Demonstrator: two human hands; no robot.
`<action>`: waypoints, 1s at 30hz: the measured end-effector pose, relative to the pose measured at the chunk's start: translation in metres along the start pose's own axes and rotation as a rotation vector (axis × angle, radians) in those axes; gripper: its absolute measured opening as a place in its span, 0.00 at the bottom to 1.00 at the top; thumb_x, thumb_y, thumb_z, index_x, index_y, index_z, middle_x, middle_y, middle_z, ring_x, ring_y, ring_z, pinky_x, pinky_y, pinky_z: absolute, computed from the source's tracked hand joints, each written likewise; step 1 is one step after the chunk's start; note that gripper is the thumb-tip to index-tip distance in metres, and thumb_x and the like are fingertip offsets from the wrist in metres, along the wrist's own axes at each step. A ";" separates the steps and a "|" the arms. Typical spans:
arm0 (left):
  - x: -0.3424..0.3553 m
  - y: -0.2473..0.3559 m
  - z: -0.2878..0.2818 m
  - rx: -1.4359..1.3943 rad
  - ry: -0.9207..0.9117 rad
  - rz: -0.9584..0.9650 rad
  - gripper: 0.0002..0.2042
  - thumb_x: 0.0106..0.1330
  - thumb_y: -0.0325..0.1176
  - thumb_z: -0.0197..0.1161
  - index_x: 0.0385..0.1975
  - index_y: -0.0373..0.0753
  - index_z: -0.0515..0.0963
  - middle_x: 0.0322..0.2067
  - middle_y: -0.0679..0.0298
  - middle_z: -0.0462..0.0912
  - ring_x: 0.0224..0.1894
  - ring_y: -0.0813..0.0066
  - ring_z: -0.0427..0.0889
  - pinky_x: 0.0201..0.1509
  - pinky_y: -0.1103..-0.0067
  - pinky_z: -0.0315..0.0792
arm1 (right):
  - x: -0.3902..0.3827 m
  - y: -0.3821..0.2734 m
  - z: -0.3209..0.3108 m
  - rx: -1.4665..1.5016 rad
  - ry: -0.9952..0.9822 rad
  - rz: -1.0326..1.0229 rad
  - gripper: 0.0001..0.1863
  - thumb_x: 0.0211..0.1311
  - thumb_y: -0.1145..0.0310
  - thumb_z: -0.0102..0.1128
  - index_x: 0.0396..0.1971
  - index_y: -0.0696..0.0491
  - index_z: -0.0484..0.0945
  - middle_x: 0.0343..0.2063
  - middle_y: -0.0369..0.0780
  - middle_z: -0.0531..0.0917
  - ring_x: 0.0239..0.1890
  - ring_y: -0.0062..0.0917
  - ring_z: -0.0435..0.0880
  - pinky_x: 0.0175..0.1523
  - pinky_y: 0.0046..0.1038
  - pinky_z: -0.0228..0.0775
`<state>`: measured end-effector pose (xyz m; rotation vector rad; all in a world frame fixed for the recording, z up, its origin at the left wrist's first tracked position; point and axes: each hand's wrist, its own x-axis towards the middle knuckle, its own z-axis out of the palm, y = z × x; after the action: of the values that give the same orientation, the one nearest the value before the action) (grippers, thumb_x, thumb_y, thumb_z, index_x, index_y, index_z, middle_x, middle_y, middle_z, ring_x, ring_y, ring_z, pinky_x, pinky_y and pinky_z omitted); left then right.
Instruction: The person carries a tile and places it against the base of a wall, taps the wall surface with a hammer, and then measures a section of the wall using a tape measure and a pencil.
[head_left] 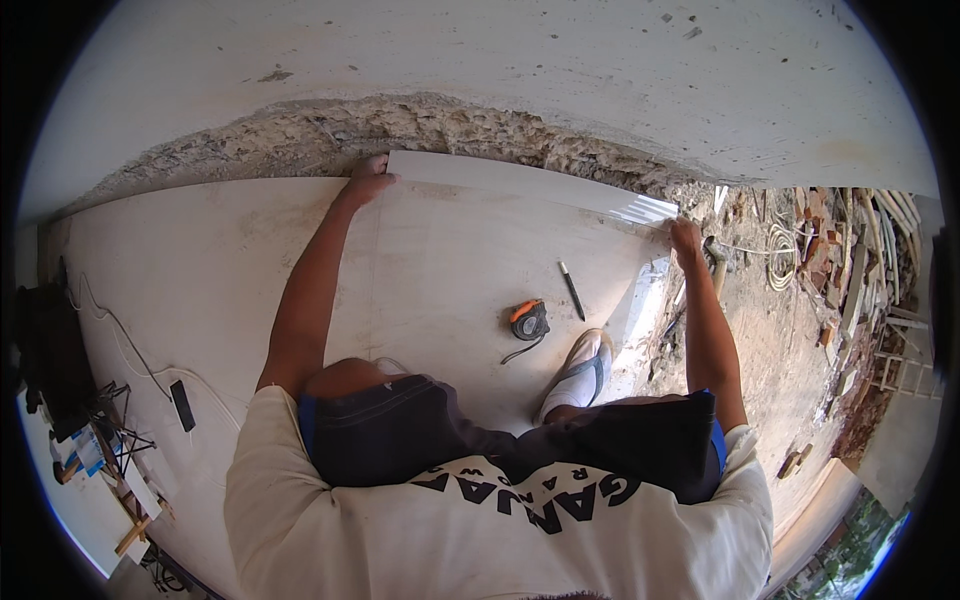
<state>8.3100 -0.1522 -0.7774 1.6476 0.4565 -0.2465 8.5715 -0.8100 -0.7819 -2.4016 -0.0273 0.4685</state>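
Both hands, left hand (368, 180) and right hand (685, 236), have fingers clamped on a long glossy white tile strip (530, 185).

Both arms stretched forward, left hand (368, 178) and right hand (685, 238) spread wide apart, fingers gripping

Long glossy white tile strip (530, 187) between left hand (368, 180) and right hand (686, 236); near right hand, thin black marker pen (572, 291), orange-and-black tape measure (529, 319); pale cream floor tile (200, 270) beneath.
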 end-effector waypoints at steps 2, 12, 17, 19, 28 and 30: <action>-0.007 -0.007 -0.004 -0.019 0.031 0.008 0.21 0.60 0.22 0.60 0.55 0.28 0.71 0.47 0.60 0.81 0.47 0.75 0.79 0.53 0.79 0.71 | -0.005 -0.008 0.012 0.070 -0.017 0.093 0.10 0.61 0.66 0.55 0.29 0.56 0.80 0.24 0.36 0.77 0.27 0.21 0.73 0.32 0.26 0.65; -0.019 0.005 -0.022 -0.077 0.109 0.008 0.15 0.60 0.28 0.61 0.47 0.32 0.76 0.40 0.63 0.82 0.40 0.78 0.79 0.48 0.81 0.72 | -0.048 -0.079 -0.019 0.575 -0.049 0.324 0.08 0.64 0.64 0.57 0.35 0.52 0.79 0.29 0.33 0.76 0.28 0.18 0.73 0.34 0.21 0.69; -0.055 0.043 0.012 -0.151 0.147 0.031 0.15 0.61 0.31 0.60 0.47 0.34 0.75 0.41 0.64 0.81 0.43 0.76 0.79 0.52 0.77 0.72 | -0.078 -0.069 -0.051 0.822 -0.073 0.374 0.09 0.66 0.67 0.53 0.41 0.55 0.75 0.31 0.36 0.79 0.30 0.21 0.79 0.35 0.23 0.76; -0.080 0.047 0.012 -0.265 0.187 -0.008 0.16 0.62 0.32 0.59 0.49 0.35 0.74 0.43 0.63 0.80 0.46 0.74 0.78 0.55 0.74 0.71 | -0.090 -0.071 -0.050 0.858 -0.101 0.380 0.08 0.65 0.68 0.51 0.39 0.55 0.74 0.32 0.37 0.78 0.30 0.23 0.79 0.35 0.24 0.76; -0.170 0.056 0.015 -1.016 0.437 0.039 0.19 0.65 0.30 0.56 0.54 0.35 0.67 0.53 0.57 0.74 0.57 0.62 0.72 0.68 0.58 0.59 | -0.163 -0.127 -0.025 0.873 -0.448 0.272 0.08 0.65 0.69 0.53 0.42 0.51 0.76 0.34 0.32 0.80 0.34 0.18 0.79 0.38 0.23 0.74; -0.187 0.028 0.006 -1.219 0.583 0.016 0.19 0.65 0.31 0.56 0.55 0.35 0.67 0.55 0.57 0.71 0.63 0.60 0.66 0.71 0.57 0.54 | -0.172 -0.137 -0.009 0.866 -0.534 0.264 0.10 0.65 0.70 0.54 0.45 0.51 0.77 0.36 0.33 0.82 0.36 0.18 0.80 0.39 0.22 0.73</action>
<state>8.1548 -0.1886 -0.6748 0.4824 0.8134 0.4802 8.4283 -0.7344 -0.6330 -1.3923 0.2156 0.9949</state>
